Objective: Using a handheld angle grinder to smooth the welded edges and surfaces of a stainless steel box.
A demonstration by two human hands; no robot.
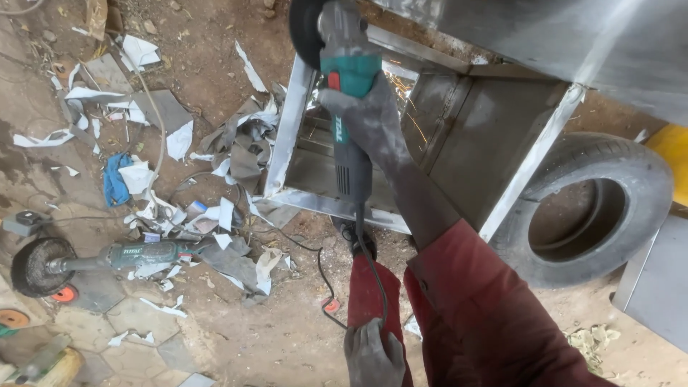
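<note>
Grinder disc (304, 32) cut by top edge

Right hand (369, 118) outstretched in a closed grip, left hand (373, 355) low, fingers curled.

Second grinder (107, 256) on ground left of metal frame (401, 143), tyre (595, 208) right

Ground (287, 337): bare reddish dirt, with flat paving stones at the lower left.
Scraps (236, 147): white and grey sheet offcuts strewn about.
Second grinder (107, 256): lying among the scraps.
Blue cloth (115, 180): crumpled.
Tyre (595, 204): on the dirt, against the metal frame (459, 136).
</note>
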